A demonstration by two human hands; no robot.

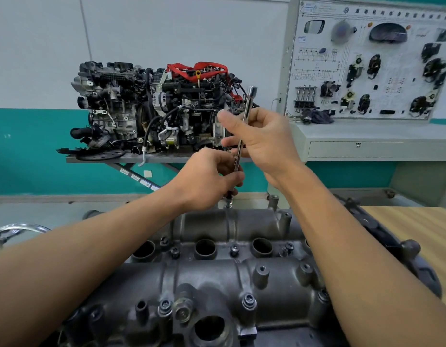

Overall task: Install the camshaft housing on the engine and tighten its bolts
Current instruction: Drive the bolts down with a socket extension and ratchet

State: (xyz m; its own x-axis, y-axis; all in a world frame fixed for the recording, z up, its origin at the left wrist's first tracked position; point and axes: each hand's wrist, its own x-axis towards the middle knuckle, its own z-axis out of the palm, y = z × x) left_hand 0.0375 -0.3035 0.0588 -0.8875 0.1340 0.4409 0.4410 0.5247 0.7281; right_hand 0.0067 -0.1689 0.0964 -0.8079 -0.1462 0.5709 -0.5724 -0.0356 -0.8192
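Housing (216, 279) lies seated directly below your fingers and fills the near view, so the fitting step looks done. Your right hand (264, 144) is wrapped round the upper half of the bar (247, 108), with thumb and fingers curled on it. Your left hand (206, 179) pinches the bar's lower end, just under the right. The tip, just below your left fingers, meets a far bolt (228, 202) on the housing's far edge. Nearer to you than your fingers, a middle bolt (234, 249) and a near bolt (249, 300) stand in their holes, among others. You cannot tell from here whether they are snug. You seem to be partway through tightening, with the far bolt in hand. The others may need a final pass.
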